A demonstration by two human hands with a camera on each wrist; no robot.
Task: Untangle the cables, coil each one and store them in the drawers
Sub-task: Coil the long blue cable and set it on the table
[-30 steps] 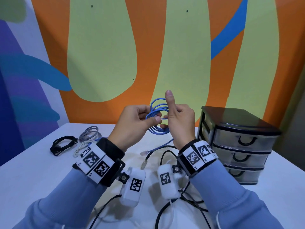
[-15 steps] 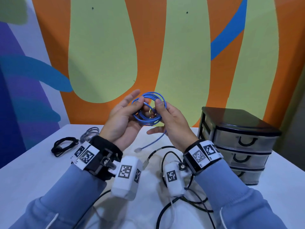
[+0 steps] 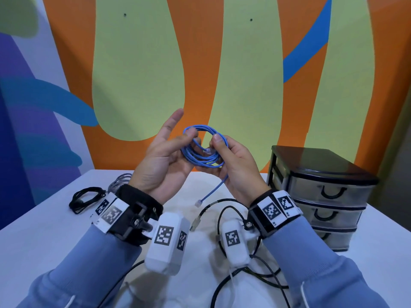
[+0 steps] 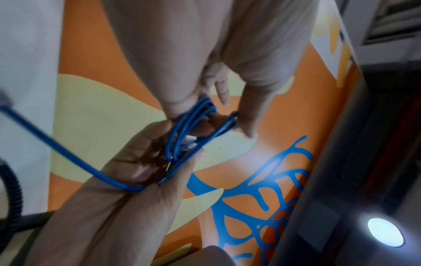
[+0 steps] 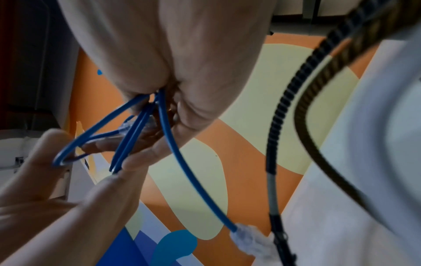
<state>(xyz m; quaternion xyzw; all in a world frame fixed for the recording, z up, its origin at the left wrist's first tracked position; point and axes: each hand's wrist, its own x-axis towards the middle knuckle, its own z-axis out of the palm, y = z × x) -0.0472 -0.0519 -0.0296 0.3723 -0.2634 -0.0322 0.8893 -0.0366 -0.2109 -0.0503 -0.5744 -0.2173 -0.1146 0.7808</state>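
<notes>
Blue cable [image 3: 201, 152] coiled, gripped between both hands, above table [image 3: 33, 236]

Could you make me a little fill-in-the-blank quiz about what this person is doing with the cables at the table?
1. Both hands hold a coiled cable whose colour is ____.
2. The drawer unit on the table has ____ drawers, all closed.
3. The loose end with its clear plug hangs below the ____ hand.
4. The left hand has its index finger pointing ____.

Missing words: blue; three; right; up
</notes>
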